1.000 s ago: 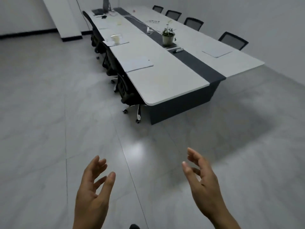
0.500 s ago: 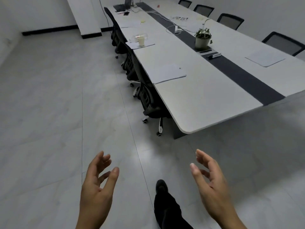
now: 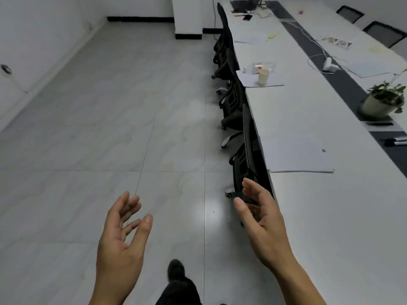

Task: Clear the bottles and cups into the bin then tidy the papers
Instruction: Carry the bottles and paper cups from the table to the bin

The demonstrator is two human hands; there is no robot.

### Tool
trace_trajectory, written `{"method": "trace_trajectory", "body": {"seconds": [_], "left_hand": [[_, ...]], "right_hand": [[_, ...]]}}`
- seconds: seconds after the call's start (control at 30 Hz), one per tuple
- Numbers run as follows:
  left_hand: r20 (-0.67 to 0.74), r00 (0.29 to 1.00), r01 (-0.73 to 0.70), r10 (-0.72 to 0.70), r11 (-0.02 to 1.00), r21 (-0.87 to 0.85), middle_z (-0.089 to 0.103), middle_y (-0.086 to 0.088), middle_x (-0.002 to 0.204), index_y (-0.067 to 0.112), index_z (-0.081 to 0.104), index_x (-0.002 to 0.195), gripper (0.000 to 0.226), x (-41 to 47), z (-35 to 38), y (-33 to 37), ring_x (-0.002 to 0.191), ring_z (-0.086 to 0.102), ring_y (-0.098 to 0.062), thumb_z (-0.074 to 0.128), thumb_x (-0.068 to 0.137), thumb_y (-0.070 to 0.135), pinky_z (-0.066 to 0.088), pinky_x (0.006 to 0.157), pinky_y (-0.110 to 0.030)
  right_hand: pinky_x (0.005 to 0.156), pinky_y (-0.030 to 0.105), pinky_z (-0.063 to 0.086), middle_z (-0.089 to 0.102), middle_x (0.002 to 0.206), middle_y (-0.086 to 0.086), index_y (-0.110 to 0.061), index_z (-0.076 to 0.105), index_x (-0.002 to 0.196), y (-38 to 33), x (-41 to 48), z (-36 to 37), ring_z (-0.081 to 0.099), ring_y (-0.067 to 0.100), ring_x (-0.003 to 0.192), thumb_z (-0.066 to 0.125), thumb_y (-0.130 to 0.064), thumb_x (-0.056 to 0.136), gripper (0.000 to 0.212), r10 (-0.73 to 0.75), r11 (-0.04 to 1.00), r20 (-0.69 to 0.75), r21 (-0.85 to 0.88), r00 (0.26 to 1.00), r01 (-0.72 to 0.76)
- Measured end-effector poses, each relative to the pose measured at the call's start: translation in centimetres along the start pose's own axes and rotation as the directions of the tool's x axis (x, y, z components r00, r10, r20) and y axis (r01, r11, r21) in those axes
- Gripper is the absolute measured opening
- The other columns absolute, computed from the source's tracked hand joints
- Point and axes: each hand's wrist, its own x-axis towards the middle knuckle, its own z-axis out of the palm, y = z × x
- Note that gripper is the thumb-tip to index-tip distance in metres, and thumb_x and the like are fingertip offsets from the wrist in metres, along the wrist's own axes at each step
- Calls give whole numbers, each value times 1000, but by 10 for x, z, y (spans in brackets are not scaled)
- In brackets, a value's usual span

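Note:
A pale paper cup stands upright on a sheet of paper on the long white table. Just behind the cup lies a clear plastic bottle on its side. A larger stack of papers rests nearer to me by the table's left edge, and more papers lie farther along. My left hand and my right hand are held out low over the floor, palms facing each other, fingers apart, holding nothing. No bin is in view.
Black office chairs are pushed in along the table's left side, the nearest right by my right hand. A potted plant, markers, a white cable and adapter lie on the table's middle strip. A white pillar stands at the back.
The view has swung and come closer: the table now runs along my right, and its left edge with the chairs is beside my right hand. Both hands stay apart and hold nothing.

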Motion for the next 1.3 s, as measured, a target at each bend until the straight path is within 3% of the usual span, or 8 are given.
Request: {"method": "trace_trajectory", "body": {"seconds": [0.2,0.3,0.47,0.7,0.83,0.97,1.17,1.3], "left_hand": [[0,998,61,-61,998,-34,62,17,130,34,47,140,63,161,29,-32,124,58,-4,65,80,29,48,101,-35],[80,995,56,-53,998,-36,63,18,129,31,47,142,64,252,52,-18,124,58,-4,65,81,29,48,99,-32],[286,958,2,-4,1000,5,62,22,127,42,47,135,57,393,104,17,123,57,-3,64,81,33,47,97,-27],[454,891,-13,-18,998,65,63,18,126,41,49,134,57,545,205,0,123,59,-7,65,80,29,48,97,-31],[473,879,3,-54,994,107,64,9,126,40,50,130,54,632,272,-11,120,60,-5,67,86,14,50,101,-42],[520,854,-57,-14,991,122,64,15,126,43,50,131,55,722,338,18,121,59,-5,67,81,27,48,97,-33],[585,808,-126,69,990,57,62,11,129,35,47,137,54,838,439,54,122,59,-4,65,90,15,52,94,-26],[695,719,-97,-6,989,109,62,12,129,32,46,140,57,889,523,33,121,58,-1,67,90,12,50,103,-34]], "right_hand": [[99,27,50,52,135,-26,-41,49,139,10,154,67,52,-8,121,61,-48,90,52,38,997,30,-68,999,-36],[96,30,52,53,132,-26,-46,49,137,-4,225,81,54,-5,118,60,-54,85,53,73,995,-32,-63,997,-75],[95,20,45,55,131,-24,-41,50,138,-26,325,84,51,-9,122,62,-43,90,49,102,993,-209,-33,973,-111],[96,20,46,54,130,-26,-45,50,137,15,453,87,52,-11,119,63,-40,92,47,262,965,-366,89,893,-246],[98,24,47,53,131,-32,-44,51,136,41,550,77,53,-9,120,64,-37,93,45,303,953,-434,138,848,-269],[98,27,50,56,130,-26,-40,53,134,35,658,52,54,-6,121,65,-32,95,42,298,954,-474,161,829,-251],[94,21,48,56,133,-22,-33,53,136,20,788,7,53,-7,121,65,-28,95,43,251,968,-547,132,798,-214],[95,23,49,55,131,-24,-33,53,135,43,850,-12,52,-8,120,65,-27,94,43,326,944,-599,160,731,-290]]}}
